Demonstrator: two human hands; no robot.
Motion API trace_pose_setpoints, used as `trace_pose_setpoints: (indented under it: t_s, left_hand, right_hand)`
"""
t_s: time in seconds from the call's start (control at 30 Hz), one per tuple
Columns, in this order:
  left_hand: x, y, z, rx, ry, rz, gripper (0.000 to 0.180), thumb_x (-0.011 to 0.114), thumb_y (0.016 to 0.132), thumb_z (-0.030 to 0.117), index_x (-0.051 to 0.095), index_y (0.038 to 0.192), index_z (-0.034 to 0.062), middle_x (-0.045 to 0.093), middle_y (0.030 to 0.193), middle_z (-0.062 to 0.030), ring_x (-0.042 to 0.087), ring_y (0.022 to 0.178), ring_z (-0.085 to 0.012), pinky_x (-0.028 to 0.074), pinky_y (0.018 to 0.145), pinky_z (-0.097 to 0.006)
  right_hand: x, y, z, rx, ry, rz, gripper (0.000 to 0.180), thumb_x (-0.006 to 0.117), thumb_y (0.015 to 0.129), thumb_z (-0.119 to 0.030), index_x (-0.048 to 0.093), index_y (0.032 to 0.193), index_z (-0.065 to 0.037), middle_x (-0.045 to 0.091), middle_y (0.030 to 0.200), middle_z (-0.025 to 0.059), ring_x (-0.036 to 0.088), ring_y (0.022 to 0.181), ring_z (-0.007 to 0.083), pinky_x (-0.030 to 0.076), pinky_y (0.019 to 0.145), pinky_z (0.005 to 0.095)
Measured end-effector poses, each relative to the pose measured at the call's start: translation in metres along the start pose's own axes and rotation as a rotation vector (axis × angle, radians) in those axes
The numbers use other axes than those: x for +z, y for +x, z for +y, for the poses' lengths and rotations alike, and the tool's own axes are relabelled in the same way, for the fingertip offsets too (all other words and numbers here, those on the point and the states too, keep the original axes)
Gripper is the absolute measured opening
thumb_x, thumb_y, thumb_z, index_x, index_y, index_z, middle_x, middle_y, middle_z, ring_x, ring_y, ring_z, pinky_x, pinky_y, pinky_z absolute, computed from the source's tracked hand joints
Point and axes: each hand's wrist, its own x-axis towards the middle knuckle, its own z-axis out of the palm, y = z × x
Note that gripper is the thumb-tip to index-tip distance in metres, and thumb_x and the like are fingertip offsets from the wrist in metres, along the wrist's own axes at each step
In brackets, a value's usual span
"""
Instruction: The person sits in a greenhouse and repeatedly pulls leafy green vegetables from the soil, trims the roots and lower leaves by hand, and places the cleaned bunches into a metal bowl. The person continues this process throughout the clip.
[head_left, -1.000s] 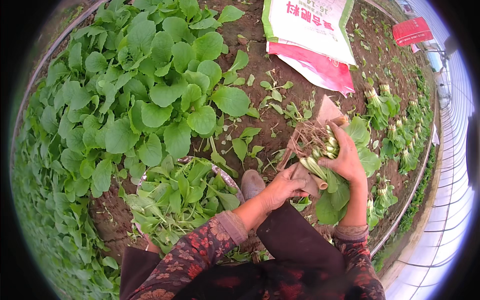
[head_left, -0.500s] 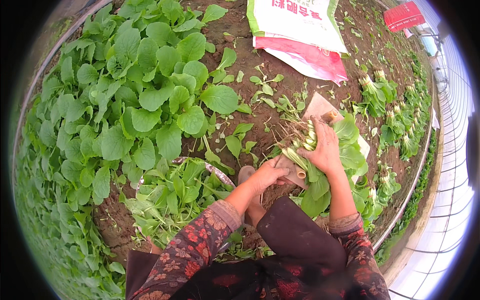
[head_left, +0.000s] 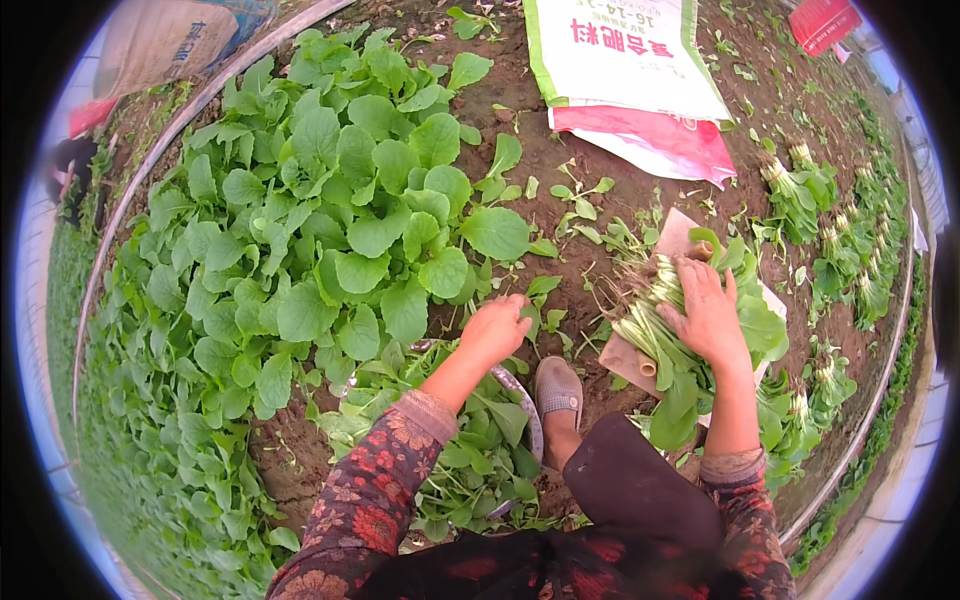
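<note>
My right hand (head_left: 708,312) lies over a bunch of leafy greens (head_left: 650,328), thumb on the pale stems and fingers across it, holding it down. The bunch rests on a flat tan board (head_left: 676,228), its roots pointing up and left and its broad leaves spreading under my wrist. A tan tube end (head_left: 648,368) shows at the board's near edge. Left of the board, my left hand (head_left: 497,328) hovers by small leafy plants (head_left: 543,288), fingers loosely bent and apart, with nothing visible in them. Below its forearm sits a basin (head_left: 530,410) heaped with loose greens (head_left: 470,450).
A dense bed of growing greens (head_left: 330,240) fills the left. White and pink sacks (head_left: 640,60) lie on the soil ahead. Tied bunches (head_left: 800,190) stand in rows at right, beside a pale edging pipe (head_left: 850,450). My shoe (head_left: 558,388) is between basin and board.
My left hand has left the bunch and moved leftward to the small plants. My right hand stays on the bunch. The view has turned left, showing more of the bed.
</note>
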Motion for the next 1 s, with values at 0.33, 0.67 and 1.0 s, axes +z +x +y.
trace_pose_setpoints:
  t_s: [0.33,0.67,1.0]
  left_hand:
    - [0.003,0.113,-0.042,0.295,0.577,0.026,0.016,0.045,0.088,0.011,0.056,0.094,0.0016,0.063,0.097,-0.0182,0.064,0.085,-0.0377,0.053,0.073,-0.046]
    - [-0.009,0.156,-0.106,0.01,1.143,0.353,0.018,0.053,0.084,0.016,0.065,0.094,0.0075,0.062,0.094,-0.0126,0.057,0.099,-0.0308,0.044,0.087,-0.041]
    - [-0.002,0.162,-0.122,-0.091,1.17,0.126,0.019,0.057,0.079,0.018,0.07,0.088,0.0082,0.069,0.091,-0.0127,0.064,0.091,-0.0281,0.046,0.083,-0.042]
  right_hand:
    - [0.028,0.004,0.013,0.016,0.061,0.141,0.066,0.063,0.084,-0.031,0.038,0.138,-0.004,0.042,0.137,0.0149,0.037,0.129,0.0326,0.023,0.109,0.0542]
    - [-0.003,0.002,-0.011,0.066,-0.24,0.109,0.077,0.07,0.078,-0.037,0.038,0.137,0.002,0.039,0.141,0.0168,0.033,0.133,0.034,0.018,0.11,0.0599]
    - [0.008,0.005,-0.003,0.087,-0.142,0.002,0.085,0.067,0.079,-0.045,0.032,0.141,0.002,0.035,0.145,0.0185,0.03,0.134,0.0383,0.02,0.11,0.0572]
